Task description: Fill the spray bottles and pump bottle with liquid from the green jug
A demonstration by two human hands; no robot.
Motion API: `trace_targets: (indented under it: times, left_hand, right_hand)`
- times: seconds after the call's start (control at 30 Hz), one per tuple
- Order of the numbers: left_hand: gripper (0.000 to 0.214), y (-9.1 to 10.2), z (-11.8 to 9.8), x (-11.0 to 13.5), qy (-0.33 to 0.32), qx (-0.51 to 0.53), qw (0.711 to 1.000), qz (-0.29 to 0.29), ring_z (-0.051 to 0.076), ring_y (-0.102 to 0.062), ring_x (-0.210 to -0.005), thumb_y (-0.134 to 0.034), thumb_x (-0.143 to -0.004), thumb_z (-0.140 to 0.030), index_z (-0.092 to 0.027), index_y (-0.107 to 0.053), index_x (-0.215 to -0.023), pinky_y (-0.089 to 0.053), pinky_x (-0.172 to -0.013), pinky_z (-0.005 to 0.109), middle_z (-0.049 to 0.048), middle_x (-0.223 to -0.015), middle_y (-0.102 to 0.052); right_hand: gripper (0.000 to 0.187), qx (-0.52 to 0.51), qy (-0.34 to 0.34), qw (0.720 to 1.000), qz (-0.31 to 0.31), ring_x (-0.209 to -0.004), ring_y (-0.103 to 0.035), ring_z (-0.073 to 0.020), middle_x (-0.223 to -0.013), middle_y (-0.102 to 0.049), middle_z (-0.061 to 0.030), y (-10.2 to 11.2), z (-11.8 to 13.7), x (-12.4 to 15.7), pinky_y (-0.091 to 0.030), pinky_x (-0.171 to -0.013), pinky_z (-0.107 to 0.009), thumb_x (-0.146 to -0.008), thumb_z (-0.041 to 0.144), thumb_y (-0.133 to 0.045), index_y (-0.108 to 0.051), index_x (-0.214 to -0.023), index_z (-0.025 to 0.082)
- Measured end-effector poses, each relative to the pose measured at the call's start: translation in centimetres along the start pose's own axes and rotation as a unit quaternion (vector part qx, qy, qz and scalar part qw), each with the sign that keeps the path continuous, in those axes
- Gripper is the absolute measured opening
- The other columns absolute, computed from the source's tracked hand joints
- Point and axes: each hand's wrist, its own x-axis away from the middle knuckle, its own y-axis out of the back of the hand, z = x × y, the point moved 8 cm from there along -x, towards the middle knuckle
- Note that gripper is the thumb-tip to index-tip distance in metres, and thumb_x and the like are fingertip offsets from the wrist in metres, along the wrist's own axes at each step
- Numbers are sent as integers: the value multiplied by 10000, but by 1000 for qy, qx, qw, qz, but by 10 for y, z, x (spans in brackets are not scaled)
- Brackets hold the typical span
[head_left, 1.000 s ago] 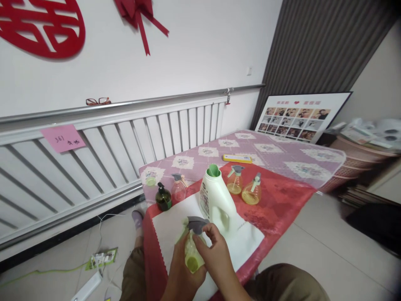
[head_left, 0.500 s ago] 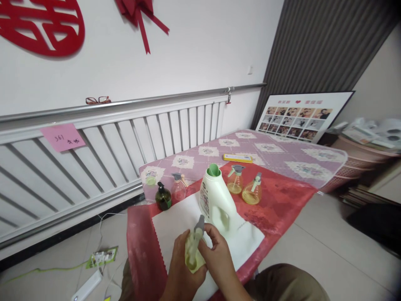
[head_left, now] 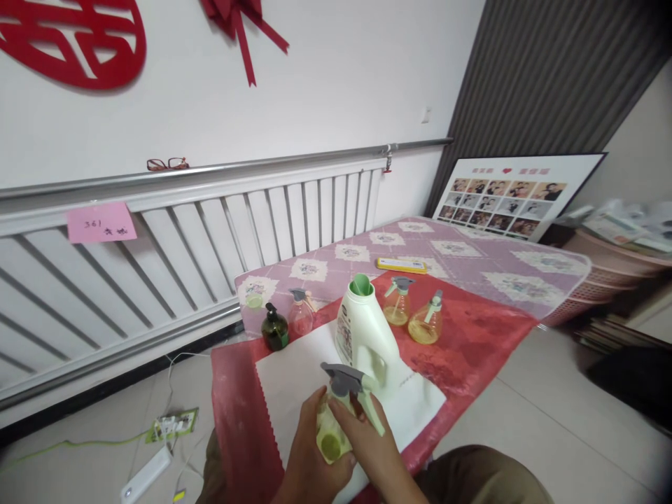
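The left hand (head_left: 311, 448) curls inward, its thumb below the right hand's (head_left: 370, 451) thumb; both wrists trail behind the fingers.

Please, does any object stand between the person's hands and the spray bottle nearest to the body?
Nothing visible does: the left hand holds the spray bottle, and the right hand touches its upper part, close to the grey spray head. The white jug stands just beyond the bottle, not in between.
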Motion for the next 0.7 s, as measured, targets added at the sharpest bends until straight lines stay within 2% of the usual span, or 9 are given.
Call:
trace_targets:
  times: [0.07, 0.13, 0.23, 0.3, 0.37, 0.5, 0.57, 0.63, 0.7]
  left_hand:
    - [947, 2, -2, 1, -3, 13, 1000, 5, 291, -497, -1263, -632, -550, -68, -204, -236, -1400, -430, -1055, 400, 139, -1391, -477]
    - [956, 2, -2, 0, 4, 32, 999, 6, 270, -546, -1206, -614, -552, -60, -212, -202, -1401, -463, -1016, 383, 135, -1366, -501]
    - [909, 3, -1, 0, 12, 42, 999, -11, 262, -593, -1137, -636, -587, -97, -222, -215, -1384, -494, -970, 387, 125, -1309, -546]
    - [876, 6, 0, -1, 13, 25, 999, -36, 288, -581, -1152, -672, -595, -138, -210, -269, -1369, -486, -978, 412, 135, -1296, -552]
    - [858, 11, 1, -1, 17, 7, 998, -55, 317, -550, -1189, -700, -587, -165, -194, -321, -1356, -468, -999, 433, 150, -1303, -542]
    - [867, 16, -1, -2, 28, 7, 998, -49, 324, -513, -1226, -711, -542, -149, -205, -364, -1335, -418, -1049, 445, 133, -1314, -532]
    - [856, 18, -3, -2, 27, 14, 998, -48, 320, -507, -1230, -698, -529, -132, -205, -373, -1318, -397, -1066, 441, 129, -1320, -526]
    - [824, 19, -5, -3, 19, 17, 998, -55, 316, -509, -1227, -681, -538, -126, -201, -379, -1301, -389, -1069, 440, 133, -1315, -526]
    - [797, 19, -5, -2, 10, 8, 998, -61, 313, -512, -1220, -670, -550, -125, -192, -379, -1289, -392, -1063, 442, 139, -1302, -528]
  right_hand:
    - [316, -7, -37, 999, 24, -933, -675, -279, -899, -735, -49, 0, -8, 0, -531, -833, -392, -757, 448, -678, -675, -995, 239]
    - [333, -8, -38, 998, 40, -990, -667, -289, -952, -738, -61, -2, -12, -2, -527, -865, -400, -760, 464, -670, -685, -1001, 234]
    - [335, -2, -16, 1000, -16, -939, -682, -295, -958, -737, -72, 1, -20, -8, -541, -838, -405, -687, 444, -732, -683, -935, 223]
    - [347, -1, -36, 997, -63, -861, -691, -298, -886, -737, -82, 3, -30, -10, -555, -782, -409, -637, 463, -760, -671, -862, 214]
    - [371, -14, -37, 996, -82, -857, -684, -293, -864, -727, -85, 3, -33, -11, -555, -774, -405, -632, 494, -759, -652, -845, 209]
    - [386, -21, 28, 999, -37, -963, -653, -266, -962, -704, -65, -4, -16, -10, -530, -841, -375, -721, 493, -715, -625, -978, 219]
    - [414, -2, 29, 1000, -6, -1004, -645, -261, -1028, -698, -69, -8, -13, -10, -515, -881, -372, -766, 508, -676, -612, -1060, 224]
    - [450, 8, 28, 1000, -5, -1037, -634, -254, -1090, -684, -69, -8, -12, -11, -500, -913, -371, -784, 518, -655, -583, -1126, 236]
    - [413, 18, 39, 999, -2, -1015, -635, -242, -1073, -681, -58, -10, -10, -13, -499, -907, -367, -796, 506, -644, -574, -1108, 245]
